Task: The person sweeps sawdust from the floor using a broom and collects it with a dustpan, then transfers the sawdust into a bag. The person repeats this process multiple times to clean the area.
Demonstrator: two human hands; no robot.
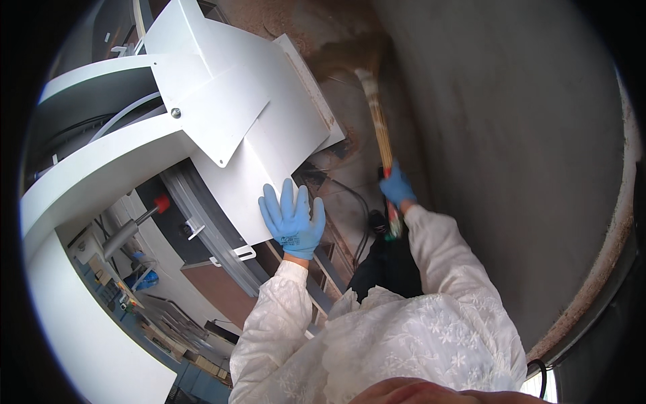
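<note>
Broom (pixel 379 128): located right of the white sheet-metal panel (pixel 229 188), handle toward the near side, blurred head over the far floor (pixel 340 87). Right hand (pixel 397 185): grip closed round the handle. Left hand (pixel 291 219): fingers spread wide, grasping nothing, over the panel's near right edge; firm contact cannot be confirmed. Progress, as judged: sweeping appears under way and incomplete. Reddish-brown debris (pixel 303 17) lies at the far end; more shows between panel and broom. Outstanding, by inference: gathering that material; no collected heap can be confirmed. Markings: dark print on the left glove (pixel 289 240) is too small to read; no brand identified.
</note>
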